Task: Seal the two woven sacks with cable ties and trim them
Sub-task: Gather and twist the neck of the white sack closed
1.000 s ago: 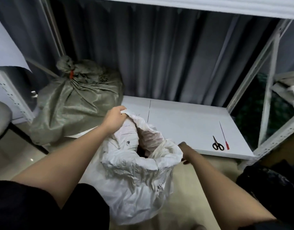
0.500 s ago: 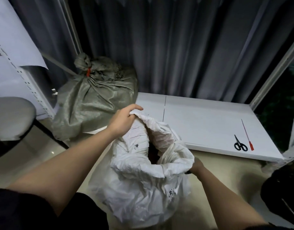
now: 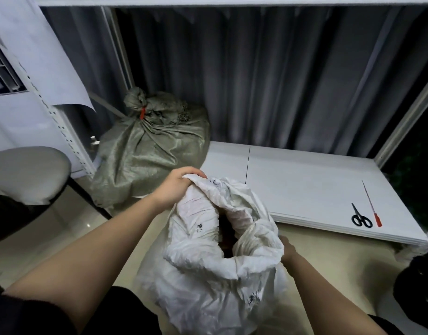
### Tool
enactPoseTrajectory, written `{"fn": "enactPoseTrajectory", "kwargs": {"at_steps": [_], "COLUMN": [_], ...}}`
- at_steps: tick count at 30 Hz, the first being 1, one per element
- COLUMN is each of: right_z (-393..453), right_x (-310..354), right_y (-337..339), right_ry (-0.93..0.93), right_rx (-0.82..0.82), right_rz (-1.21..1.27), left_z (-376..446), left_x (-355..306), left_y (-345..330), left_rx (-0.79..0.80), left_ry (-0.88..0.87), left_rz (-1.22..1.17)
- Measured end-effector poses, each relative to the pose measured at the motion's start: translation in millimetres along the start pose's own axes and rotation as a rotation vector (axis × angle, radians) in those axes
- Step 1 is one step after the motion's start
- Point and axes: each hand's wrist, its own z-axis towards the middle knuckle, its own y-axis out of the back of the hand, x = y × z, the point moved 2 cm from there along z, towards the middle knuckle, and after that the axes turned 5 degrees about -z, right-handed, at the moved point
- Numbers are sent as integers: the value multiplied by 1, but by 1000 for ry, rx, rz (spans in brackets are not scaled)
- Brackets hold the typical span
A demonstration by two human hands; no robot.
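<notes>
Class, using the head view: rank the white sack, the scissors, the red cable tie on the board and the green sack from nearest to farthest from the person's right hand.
From the right hand:
1. White sack, in its grip at the rim.
2. Scissors, on the board to the right.
3. Red cable tie, just beyond the scissors.
4. Green sack, far left by the curtain.

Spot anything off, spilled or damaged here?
Nothing stands out. The green sack is tied shut with a red tie. The white sack is open, its mouth held by the left hand and right hand. Scissors and a spare tie lie on the board. No spill visible.
</notes>
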Motion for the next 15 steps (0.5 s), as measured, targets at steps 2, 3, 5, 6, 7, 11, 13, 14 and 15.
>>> {"fn": "enactPoseTrajectory", "kwargs": {"at_steps": [2, 3, 5, 6, 7, 11, 13, 14, 15], "right_z": [-11, -8, -10, -15, -15, -32, -46, -52, -60], "right_x": [10, 10, 18, 26, 33, 82, 107, 116, 125], "right_y": [0, -2, 1, 5, 11, 49, 69, 77, 81], "right_ry": [18, 21, 44, 68, 114, 231, 211, 218, 234], "right_rx": [51, 50, 20, -17, -43, -195, -150, -106, -63], "right_rz": [51, 64, 88, 60, 50, 152, 263, 252, 229], "left_z": [0, 0, 1, 3, 4, 6, 7, 7, 7], "left_x": [3, 4, 4, 4, 3, 0, -3, -5, -8], "left_y": [4, 5, 6, 4, 1, -14, -21, -25, -29], "left_rx": [-1, -7, -11, 0, 18, 76, 73, 72, 71], "left_ry": [39, 55, 61, 60, 60, 163, 175, 176, 171], "left_rz": [5, 15, 79, 150, 230, 296, 202, 174, 183]}}
